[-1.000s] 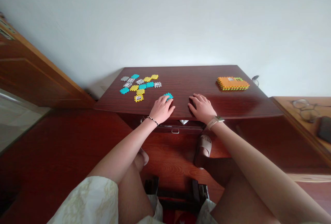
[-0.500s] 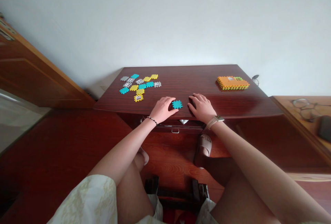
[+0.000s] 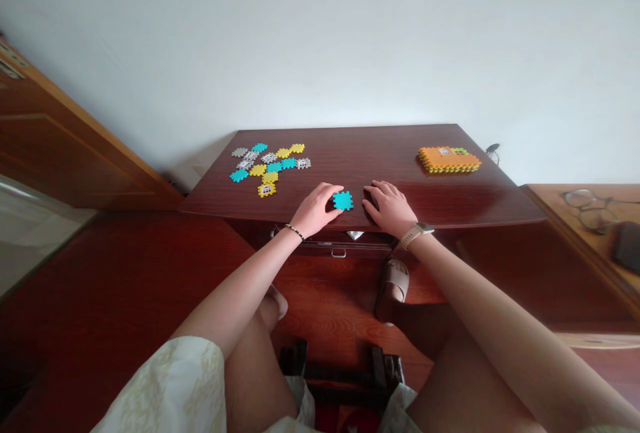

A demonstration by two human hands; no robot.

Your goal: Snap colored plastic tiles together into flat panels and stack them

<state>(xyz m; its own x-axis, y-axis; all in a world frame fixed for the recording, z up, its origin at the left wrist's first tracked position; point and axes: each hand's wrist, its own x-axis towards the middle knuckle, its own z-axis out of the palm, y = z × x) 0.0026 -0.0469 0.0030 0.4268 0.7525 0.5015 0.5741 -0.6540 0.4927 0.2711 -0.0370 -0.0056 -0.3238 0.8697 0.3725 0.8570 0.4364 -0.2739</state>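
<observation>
Your left hand point(image 3: 316, 210) lies open, palm down, fingertips touching a teal interlocking foam tile point(image 3: 343, 201) near the front edge of the dark wood cabinet top point(image 3: 360, 160). Your right hand point(image 3: 393, 208) rests loosely curled just right of the tile, gripping nothing. Loose teal, yellow and grey tiles point(image 3: 265, 165) lie far left; a stacked orange tile block point(image 3: 449, 160) sits far right.
</observation>
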